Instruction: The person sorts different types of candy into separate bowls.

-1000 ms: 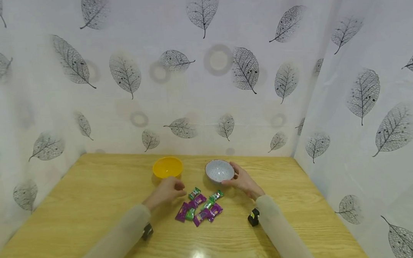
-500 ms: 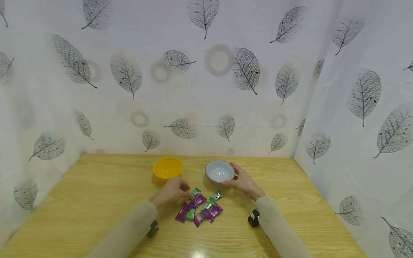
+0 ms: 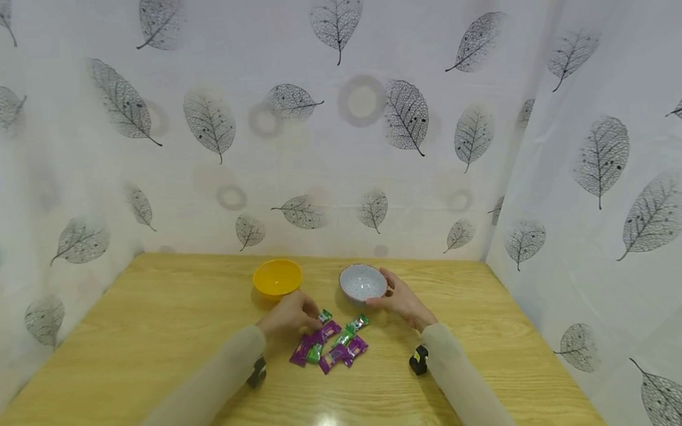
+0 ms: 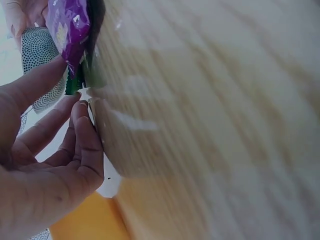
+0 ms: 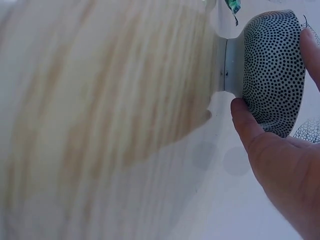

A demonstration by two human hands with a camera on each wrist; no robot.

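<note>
My left hand [image 3: 291, 315] reaches to the top left of a pile of wrapped candies. In the left wrist view, its thumb and bent index finger stand apart on either side of a green candy [image 4: 74, 84], fingertips right at the wrapper. A purple candy [image 4: 70, 30] lies just beyond the thumb. The head view shows this green candy [image 3: 325, 316] partly hidden by the hand. My right hand [image 3: 403, 300] holds a pale bowl [image 3: 362, 282] by its right side, thumb at the near side and fingers round the back. Black dots cover the bowl's outside [image 5: 272, 70].
A yellow bowl [image 3: 278, 278] stands behind the left hand. Several purple and green candies [image 3: 332, 358] lie close together at mid-table. The wooden table [image 3: 467, 360] meets leaf-printed curtains [image 3: 326, 144] at the back and sides.
My left hand has moved right, from near the yellow bowl onto the green candy, and covers part of it. The right hand and the dotted bowl stay where they were.
</note>
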